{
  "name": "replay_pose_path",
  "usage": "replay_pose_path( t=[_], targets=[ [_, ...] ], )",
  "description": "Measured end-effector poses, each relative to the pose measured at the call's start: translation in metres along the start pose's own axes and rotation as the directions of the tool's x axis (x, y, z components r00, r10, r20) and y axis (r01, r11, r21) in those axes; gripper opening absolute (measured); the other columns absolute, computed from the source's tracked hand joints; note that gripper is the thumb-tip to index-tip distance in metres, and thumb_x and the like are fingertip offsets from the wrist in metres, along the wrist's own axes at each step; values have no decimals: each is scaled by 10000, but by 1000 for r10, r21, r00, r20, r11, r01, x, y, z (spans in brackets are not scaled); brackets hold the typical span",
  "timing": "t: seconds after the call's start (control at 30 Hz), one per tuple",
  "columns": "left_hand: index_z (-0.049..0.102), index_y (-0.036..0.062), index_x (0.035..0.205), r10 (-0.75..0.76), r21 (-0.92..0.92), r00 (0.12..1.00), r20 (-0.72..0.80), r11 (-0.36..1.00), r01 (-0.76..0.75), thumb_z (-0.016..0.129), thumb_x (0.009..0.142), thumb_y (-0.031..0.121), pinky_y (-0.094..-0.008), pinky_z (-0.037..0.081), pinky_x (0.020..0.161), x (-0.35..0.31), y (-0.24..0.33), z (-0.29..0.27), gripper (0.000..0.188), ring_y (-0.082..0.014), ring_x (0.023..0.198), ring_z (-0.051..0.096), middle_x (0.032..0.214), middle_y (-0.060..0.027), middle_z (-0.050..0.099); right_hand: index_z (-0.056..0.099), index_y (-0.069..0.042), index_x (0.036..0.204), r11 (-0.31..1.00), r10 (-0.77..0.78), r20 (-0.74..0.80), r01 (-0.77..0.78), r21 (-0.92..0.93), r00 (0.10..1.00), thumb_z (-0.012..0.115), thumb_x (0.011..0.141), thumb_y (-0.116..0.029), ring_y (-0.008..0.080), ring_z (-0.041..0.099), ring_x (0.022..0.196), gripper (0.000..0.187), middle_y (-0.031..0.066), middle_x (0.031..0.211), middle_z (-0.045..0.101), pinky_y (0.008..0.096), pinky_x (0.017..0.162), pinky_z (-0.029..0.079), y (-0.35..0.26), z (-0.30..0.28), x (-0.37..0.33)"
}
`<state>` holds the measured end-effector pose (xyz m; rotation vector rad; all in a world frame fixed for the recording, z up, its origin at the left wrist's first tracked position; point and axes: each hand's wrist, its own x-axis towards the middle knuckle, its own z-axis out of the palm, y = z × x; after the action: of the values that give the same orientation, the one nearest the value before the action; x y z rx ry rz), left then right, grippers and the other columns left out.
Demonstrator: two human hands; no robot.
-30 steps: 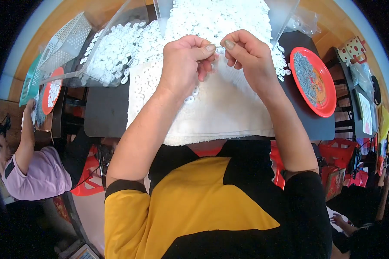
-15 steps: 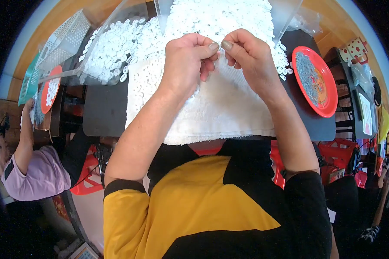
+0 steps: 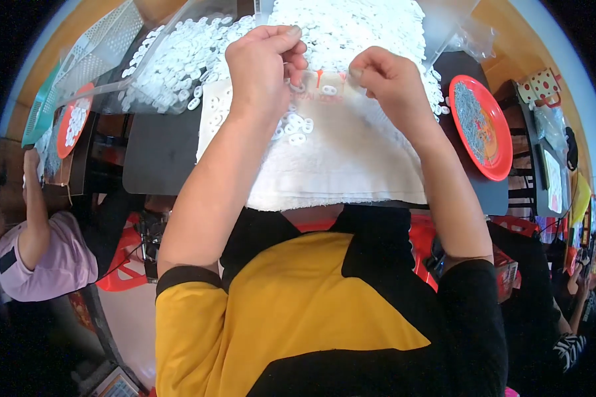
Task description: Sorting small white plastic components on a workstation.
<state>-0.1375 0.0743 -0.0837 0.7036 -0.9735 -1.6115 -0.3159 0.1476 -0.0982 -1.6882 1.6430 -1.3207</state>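
Note:
My left hand hovers over the white cloth, its thumb and forefinger pinched together; what they hold, if anything, is too small to make out. To its right, my right hand is also closed, thumb against curled fingers, and its contents cannot be made out. A single small white oval piece with two holes lies on the cloth between the hands. Below my left hand sits a loose cluster of similar white oval pieces. Beyond both hands spreads a large heap of these pieces.
A clear plastic bin with more white pieces stands at left. On the dark table, a red plate at right holds thin grey wire-like bits. Far left, another person's arm reaches toward a green basket.
My hands have moved apart, the left one up and leftward. The cluster and the single piece on the cloth now show between my arms. The whole view has shifted slightly.

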Motion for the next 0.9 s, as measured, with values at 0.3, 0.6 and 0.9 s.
replay_pose_path(
  t=[0.3,0.6,0.9],
  targets=[
    [611,-64,918,-7,23,994,108,1000,5,637,866,64,-238,394,437,-6,-2,0,140,-121,551,548,723,-87,610,650,-10,831,750,-2,280,187,-635,960,595,839,-220,281,595,644,218,158,686,614,394,626,461,-14,31,14],
    [619,-57,886,-35,57,993,114,998,28,638,845,50,-239,386,426,-8,-3,2,116,-116,536,543,723,-87,612,635,-28,787,871,2,252,122,-476,968,618,833,-193,260,594,633,172,114,662,610,353,619,463,-8,27,14],
    [602,-47,832,-54,59,994,100,997,48,631,830,19,-227,357,403,-10,-6,7,72,-106,505,517,687,-83,590,659,-33,876,806,-323,180,369,-463,929,664,786,-53,202,609,652,92,72,771,651,307,612,475,6,-8,-13]
  ],
)
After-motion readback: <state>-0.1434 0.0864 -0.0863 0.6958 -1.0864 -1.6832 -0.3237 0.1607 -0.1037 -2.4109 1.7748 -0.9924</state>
